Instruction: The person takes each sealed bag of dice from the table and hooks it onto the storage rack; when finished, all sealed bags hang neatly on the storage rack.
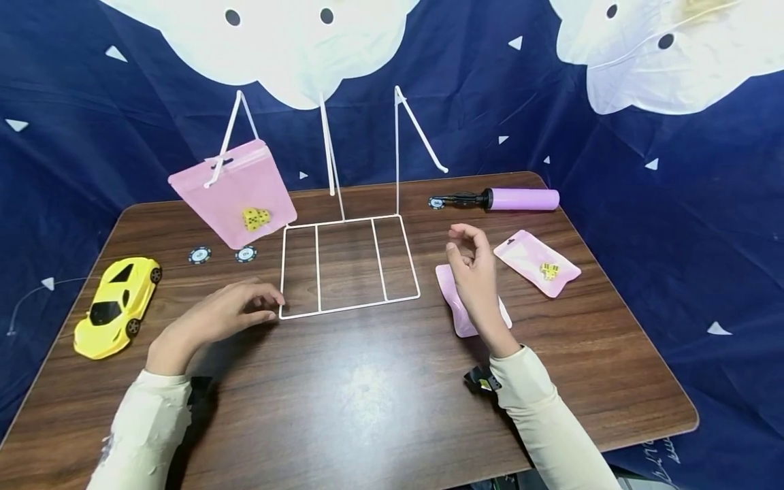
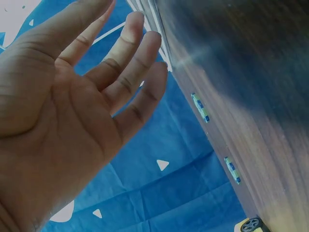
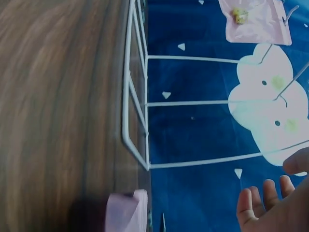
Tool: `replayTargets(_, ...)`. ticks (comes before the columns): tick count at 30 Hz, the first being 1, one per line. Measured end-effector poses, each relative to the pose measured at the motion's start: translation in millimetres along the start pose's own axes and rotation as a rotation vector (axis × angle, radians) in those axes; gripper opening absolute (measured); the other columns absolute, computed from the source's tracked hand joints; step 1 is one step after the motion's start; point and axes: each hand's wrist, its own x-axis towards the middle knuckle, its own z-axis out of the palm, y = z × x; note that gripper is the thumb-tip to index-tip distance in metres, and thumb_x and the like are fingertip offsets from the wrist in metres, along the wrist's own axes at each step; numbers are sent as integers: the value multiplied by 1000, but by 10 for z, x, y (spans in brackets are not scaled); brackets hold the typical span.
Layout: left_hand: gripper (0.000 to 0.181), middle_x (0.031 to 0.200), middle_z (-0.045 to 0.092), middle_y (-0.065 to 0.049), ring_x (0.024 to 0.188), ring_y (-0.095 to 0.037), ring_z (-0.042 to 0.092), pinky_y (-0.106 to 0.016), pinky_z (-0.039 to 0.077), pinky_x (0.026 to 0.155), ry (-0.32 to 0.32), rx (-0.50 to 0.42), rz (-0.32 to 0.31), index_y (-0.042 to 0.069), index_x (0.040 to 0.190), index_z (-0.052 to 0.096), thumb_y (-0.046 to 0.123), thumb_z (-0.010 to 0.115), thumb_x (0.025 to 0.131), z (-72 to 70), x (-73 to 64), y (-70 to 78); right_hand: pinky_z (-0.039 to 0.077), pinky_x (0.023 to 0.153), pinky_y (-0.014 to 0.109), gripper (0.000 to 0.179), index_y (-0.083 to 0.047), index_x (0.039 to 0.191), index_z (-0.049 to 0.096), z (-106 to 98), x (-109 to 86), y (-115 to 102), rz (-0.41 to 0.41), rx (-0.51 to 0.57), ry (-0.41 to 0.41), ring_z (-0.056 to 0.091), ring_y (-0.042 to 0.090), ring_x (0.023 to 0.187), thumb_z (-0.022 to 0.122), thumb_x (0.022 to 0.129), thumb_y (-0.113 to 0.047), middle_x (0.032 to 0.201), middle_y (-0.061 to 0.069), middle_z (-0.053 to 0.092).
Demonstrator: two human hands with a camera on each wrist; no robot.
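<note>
A white wire display rack (image 1: pixel 352 307) with three upright hooks stands on the table. From its left hook hangs a pink zip bag (image 1: pixel 235 197) with yellow dice (image 1: pixel 255 218) showing in it. My left hand (image 1: pixel 223 313), fingers loosely bent, is by the rack's front left corner and grips nothing. Over a second pink bag (image 1: pixel 456 306) hovers my right hand (image 1: pixel 476 272), its fingers relaxed and holding nothing; the hand and wrist hide part of that bag. Farther right lies a third pink bag (image 1: pixel 531 262) with yellow dice (image 1: pixel 549 271).
A yellow toy car (image 1: pixel 118 309) sits at the table's left edge. Two poker chips, one (image 1: pixel 199 255) left of the other (image 1: pixel 246 254), lie under the hanging bag. At the back right is a purple hand pump (image 1: pixel 520 199), its tip over another chip (image 1: pixel 436 203).
</note>
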Motion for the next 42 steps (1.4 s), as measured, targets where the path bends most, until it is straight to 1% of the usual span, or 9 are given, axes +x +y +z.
replayTargets(4,20,105,70,3,93,-13,64,-44,55,83,1,2,3,11,118,75,8,79,99,16,22,6,48,89,22,31,8,133,61,-86,3,29,-29,-88,31,61,31,120,61,102,5,129,23,63)
replayTargets(7,19,104,70,2,93,-14,63,-45,55,83,-14,-15,2,10,118,76,9,79,99,37,46,6,48,90,22,30,8,132,62,-147,5,37,-33,-123,43,61,30,119,62,102,5,129,24,62)
replayTargets(11,18,102,69,5,91,-13,62,-43,55,81,-28,-31,-6,11,115,76,11,81,98,68,56,-13,47,89,21,30,9,132,62,-248,-7,77,-10,-148,47,61,29,118,61,102,5,129,25,62)
replayTargets(17,16,97,68,8,88,-12,62,-40,55,78,-51,-34,-1,12,112,75,11,82,97,87,32,-39,45,86,18,28,8,131,62,-464,-98,193,44,-238,88,60,25,118,62,103,5,129,22,64)
replayTargets(21,18,99,68,5,89,-13,63,-41,55,78,-52,-19,2,11,113,74,10,82,97,86,37,-59,46,86,15,27,9,128,63,-603,-135,229,59,-241,120,61,25,115,62,101,7,127,23,65)
replayTargets(26,18,98,67,5,88,-12,63,-41,55,78,-42,-12,14,10,112,74,8,82,97,66,72,-68,47,88,15,25,10,124,67,-740,-128,231,71,-255,139,61,13,108,62,99,8,121,25,69)
replayTargets(31,16,96,67,6,87,-12,62,-40,55,77,-42,-19,14,11,110,74,6,81,97,63,88,-65,46,84,14,25,9,123,67,-847,-141,236,134,-299,124,59,3,99,63,99,8,117,24,69)
replayTargets(37,16,96,67,7,87,-12,61,-40,54,76,-44,-19,6,11,111,73,5,80,97,80,76,-69,46,79,13,28,11,126,64,-946,-165,257,226,-242,141,60,1,95,63,98,10,113,15,66)
replayTargets(42,17,97,66,6,88,-12,61,-41,54,78,-40,-32,-1,10,113,74,5,79,97,108,75,-50,46,72,12,29,10,128,64,-1027,-182,261,290,-297,90,59,-1,88,63,99,9,117,23,66)
